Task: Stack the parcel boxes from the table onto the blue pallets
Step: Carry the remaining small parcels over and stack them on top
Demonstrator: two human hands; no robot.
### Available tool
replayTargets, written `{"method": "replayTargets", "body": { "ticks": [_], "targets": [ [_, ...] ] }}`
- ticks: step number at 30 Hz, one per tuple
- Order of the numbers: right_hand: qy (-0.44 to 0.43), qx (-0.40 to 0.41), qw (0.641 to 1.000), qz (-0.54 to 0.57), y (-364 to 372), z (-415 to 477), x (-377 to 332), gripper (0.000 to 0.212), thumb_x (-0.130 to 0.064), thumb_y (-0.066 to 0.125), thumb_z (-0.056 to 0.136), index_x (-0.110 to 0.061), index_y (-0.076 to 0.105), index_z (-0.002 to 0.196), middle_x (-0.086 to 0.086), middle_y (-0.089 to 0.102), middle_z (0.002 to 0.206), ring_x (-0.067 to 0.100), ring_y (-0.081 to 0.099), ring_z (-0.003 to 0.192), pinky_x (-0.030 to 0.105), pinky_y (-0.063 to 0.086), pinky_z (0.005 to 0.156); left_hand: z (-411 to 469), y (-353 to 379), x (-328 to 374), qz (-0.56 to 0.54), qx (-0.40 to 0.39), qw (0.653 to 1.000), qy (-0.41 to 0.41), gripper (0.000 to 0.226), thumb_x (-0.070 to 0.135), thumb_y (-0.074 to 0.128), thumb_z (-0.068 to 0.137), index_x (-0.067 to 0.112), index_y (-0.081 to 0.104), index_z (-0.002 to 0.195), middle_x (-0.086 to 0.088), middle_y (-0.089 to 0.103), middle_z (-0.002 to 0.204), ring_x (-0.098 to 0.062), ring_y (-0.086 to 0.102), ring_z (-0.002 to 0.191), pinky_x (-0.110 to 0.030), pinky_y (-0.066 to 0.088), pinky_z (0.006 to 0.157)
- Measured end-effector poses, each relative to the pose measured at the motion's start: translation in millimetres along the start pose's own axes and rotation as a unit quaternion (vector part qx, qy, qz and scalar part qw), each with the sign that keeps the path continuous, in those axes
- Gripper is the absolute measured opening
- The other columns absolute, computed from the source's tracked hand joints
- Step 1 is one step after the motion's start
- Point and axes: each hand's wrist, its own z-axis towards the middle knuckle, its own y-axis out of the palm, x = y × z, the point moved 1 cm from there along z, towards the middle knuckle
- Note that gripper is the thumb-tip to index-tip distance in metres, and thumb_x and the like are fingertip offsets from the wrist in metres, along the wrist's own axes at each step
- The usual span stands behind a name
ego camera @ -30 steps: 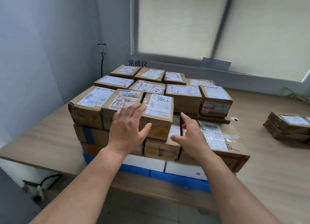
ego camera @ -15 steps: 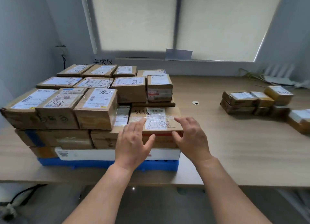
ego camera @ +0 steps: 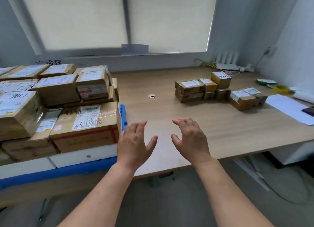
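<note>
Our left hand [ego camera: 134, 141] and right hand [ego camera: 190, 138] are off the stack [ego camera: 88, 121] on the blue pallet [ego camera: 68, 172] now, open and empty. We turn toward the parcel boxes [ego camera: 189, 89] waiting far right on the surface [ego camera: 161, 80]; those likely come next.

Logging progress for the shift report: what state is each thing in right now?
left grip: open, holding nothing.
right grip: open, holding nothing.
stacked parcels: piled on the blue pallet.
loose parcels: on the table, not yet stacked.
window blinds: drawn down.
</note>
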Motion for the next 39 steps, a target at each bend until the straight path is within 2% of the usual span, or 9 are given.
{"method": "replayTargets", "body": {
  "ticks": [6,14,19,27,39],
  "targets": [
    [0.055,-0.022,0.998,-0.019,-27,-18,58,0.048,-0.021,0.065,0.085,-0.015,0.055,0.132,0.006,0.058,0.126,0.023,0.053,0.117,0.035,0.044,0.096,5,40,61,-0.027,-0.050,0.998,0.037,0.061,0.051,0.057,0.086,0.016,0.046,0.136,-0.005,0.055,0.130,-0.024,0.050,0.120,-0.038,0.040,0.097],
    [0.116,-0.019,0.992,-0.037,-42,-18,122,0.050,-0.021,0.062,0.088,-0.015,0.051,0.136,0.007,0.055,0.130,0.023,0.049,0.120,0.033,0.040,0.100,26,88,113,-0.035,-0.081,0.993,0.081,0.061,0.051,0.056,0.084,0.013,0.051,0.132,-0.007,0.058,0.126,-0.027,0.052,0.117,-0.040,0.040,0.095],
    [0.148,-0.016,0.987,-0.061,-54,-2,176,0.050,-0.022,0.060,0.090,-0.016,0.048,0.138,0.007,0.054,0.131,0.022,0.048,0.121,0.033,0.041,0.100,58,133,153,-0.048,-0.115,0.987,0.099,0.062,0.051,0.055,0.087,0.017,0.045,0.138,-0.005,0.052,0.135,-0.024,0.045,0.125,-0.038,0.034,0.103],
    [0.203,-0.033,0.975,-0.089,-78,47,278,0.051,-0.023,0.057,0.091,-0.019,0.044,0.141,0.004,0.051,0.134,0.020,0.045,0.122,0.029,0.038,0.100,127,209,236,-0.074,-0.151,0.977,0.131,0.064,0.053,0.054,0.087,0.017,0.043,0.139,-0.005,0.050,0.137,-0.024,0.043,0.128,-0.037,0.034,0.103],
    [0.225,-0.040,0.967,-0.109,-81,119,407,0.051,-0.022,0.057,0.091,-0.018,0.045,0.141,0.004,0.050,0.134,0.019,0.044,0.124,0.028,0.036,0.102,211,315,309,-0.070,-0.204,0.968,0.130,0.068,0.059,0.043,0.090,0.024,0.030,0.146,0.000,0.039,0.147,-0.018,0.032,0.135,-0.034,0.027,0.109]
  ]
}}
